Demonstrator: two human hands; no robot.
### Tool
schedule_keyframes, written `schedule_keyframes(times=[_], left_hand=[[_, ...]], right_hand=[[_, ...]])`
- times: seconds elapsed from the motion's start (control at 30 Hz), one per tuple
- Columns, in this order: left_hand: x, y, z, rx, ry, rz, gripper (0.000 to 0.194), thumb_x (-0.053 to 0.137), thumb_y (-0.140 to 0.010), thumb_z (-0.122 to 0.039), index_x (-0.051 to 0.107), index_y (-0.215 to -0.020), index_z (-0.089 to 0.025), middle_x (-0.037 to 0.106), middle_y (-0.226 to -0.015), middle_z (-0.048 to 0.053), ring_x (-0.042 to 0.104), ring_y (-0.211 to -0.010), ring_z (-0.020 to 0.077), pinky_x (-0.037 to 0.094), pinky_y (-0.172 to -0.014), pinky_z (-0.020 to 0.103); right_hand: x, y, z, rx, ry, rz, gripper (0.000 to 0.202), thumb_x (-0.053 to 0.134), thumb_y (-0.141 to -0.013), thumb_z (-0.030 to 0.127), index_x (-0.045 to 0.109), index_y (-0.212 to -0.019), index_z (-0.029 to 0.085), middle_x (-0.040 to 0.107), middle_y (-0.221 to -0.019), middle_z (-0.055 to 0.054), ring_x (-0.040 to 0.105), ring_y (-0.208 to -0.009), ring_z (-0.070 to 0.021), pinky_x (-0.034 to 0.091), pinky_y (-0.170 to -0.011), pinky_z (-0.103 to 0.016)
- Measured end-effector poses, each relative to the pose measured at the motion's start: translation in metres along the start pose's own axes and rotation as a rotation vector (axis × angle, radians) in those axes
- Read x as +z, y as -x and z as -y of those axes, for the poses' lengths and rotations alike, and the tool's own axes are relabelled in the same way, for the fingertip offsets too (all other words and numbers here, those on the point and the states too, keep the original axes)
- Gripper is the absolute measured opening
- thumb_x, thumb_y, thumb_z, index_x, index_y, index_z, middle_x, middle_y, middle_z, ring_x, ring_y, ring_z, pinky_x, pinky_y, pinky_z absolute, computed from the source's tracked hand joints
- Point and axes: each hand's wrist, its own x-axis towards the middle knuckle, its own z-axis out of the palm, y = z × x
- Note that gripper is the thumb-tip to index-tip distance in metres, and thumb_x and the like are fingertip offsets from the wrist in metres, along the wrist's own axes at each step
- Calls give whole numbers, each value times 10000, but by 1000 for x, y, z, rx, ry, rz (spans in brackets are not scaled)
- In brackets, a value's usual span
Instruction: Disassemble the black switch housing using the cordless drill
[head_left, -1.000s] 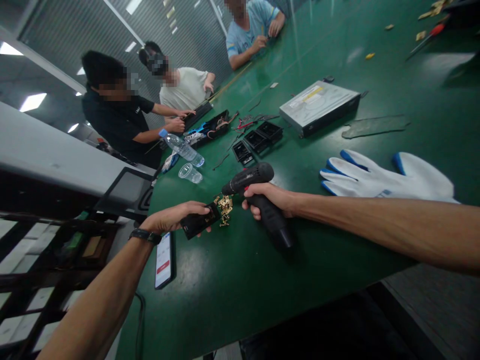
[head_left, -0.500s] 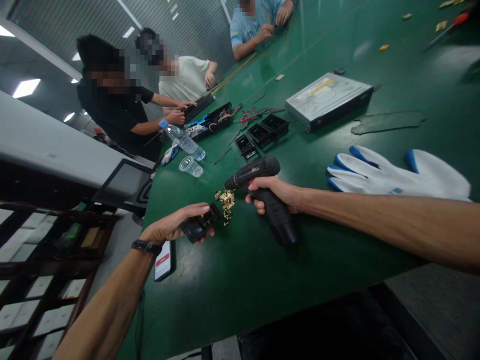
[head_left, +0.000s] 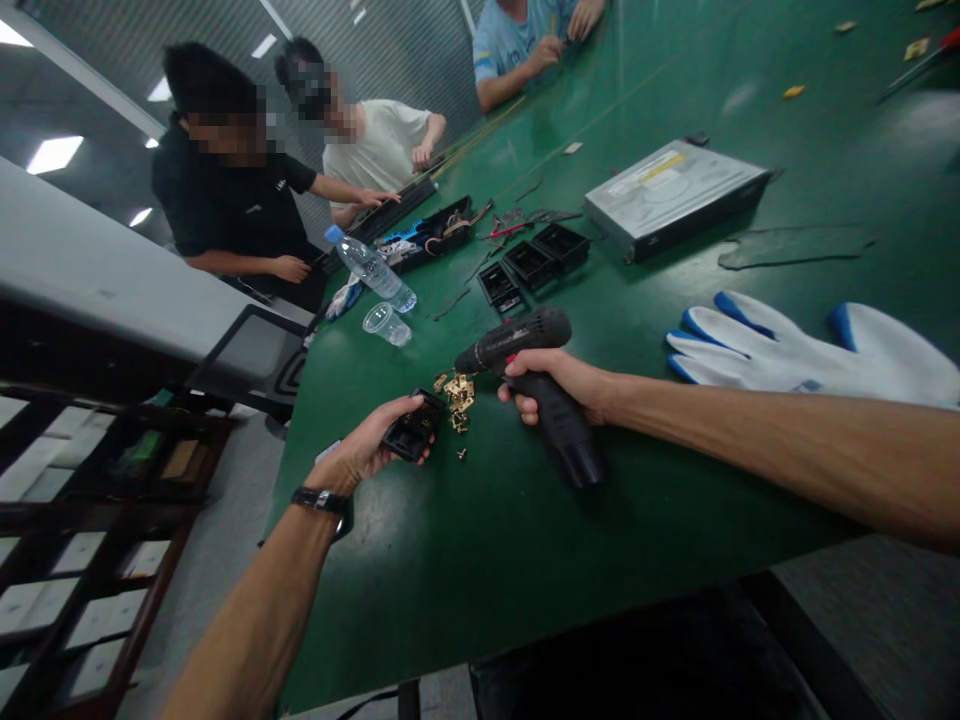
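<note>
My left hand point(head_left: 379, 435) is closed around a small black plastic box point(head_left: 414, 428), tilted with its hollow side up, just left of a pile of brass-coloured parts point(head_left: 459, 396). One small screw point(head_left: 462, 454) lies apart, below the pile. My right hand point(head_left: 551, 380) grips a black power drill point(head_left: 559, 415) by its handle, a finger at the red trigger. The drill's tip points left, over the top of the pile. Beyond the drill stand several black boxes point(head_left: 531, 264) in a row on the green table point(head_left: 480, 560).
A clear cup point(head_left: 388, 325) and a water bottle point(head_left: 373, 268) stand at the left edge. A silver disc drive point(head_left: 675, 195) and white-blue gloves point(head_left: 802, 355) lie to the right. Behind is a tray of tools point(head_left: 431, 235). People sit across the table.
My left hand has moved up and right with the black box, turning it, and now covers most of the phone. The view has shifted slightly. A person's hand at the left has drawn back.
</note>
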Motion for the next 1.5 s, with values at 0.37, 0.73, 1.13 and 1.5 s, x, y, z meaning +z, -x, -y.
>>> schedule_keyframes(times=[0.37, 0.73, 1.13, 1.5], left_hand=[[2, -4, 19, 162, 322, -166, 295, 644, -815, -339, 603, -1004, -115, 688, -735, 69, 661, -548, 173, 543, -457, 261], [6, -9, 44, 323, 429, -250, 380, 680, -767, -423, 611, -1001, -131, 683, -776, 47, 645, -605, 144, 541, -541, 244], [8, -17, 46, 464, 498, -289, 446, 751, -718, -436, 629, -1041, -152, 687, -822, 51, 656, -692, 167, 516, -602, 244], [10, -16, 48, 462, 556, -302, 388, 740, -729, -415, 641, -1014, -171, 672, -750, 20, 638, -606, 153, 520, -581, 259]], right_hand=[[4, 4, 3, 19, -11, -21, 254, 571, -815, 370, 624, -814, 121, 548, -513, -17, 519, -477, -133, 410, -441, -226], [5, 6, 3, 1, -18, -14, 275, 548, -838, 345, 643, -862, 87, 516, -495, -11, 473, -467, -118, 379, -458, -223], [7, 4, -2, 14, -7, -106, 283, 524, -839, 389, 634, -819, 128, 420, -473, 18, 371, -430, -107, 335, -453, -242], [5, 5, -3, -19, -19, -77, 297, 503, -881, 361, 670, -855, 117, 413, -483, 14, 372, -443, -114, 297, -464, -250]])
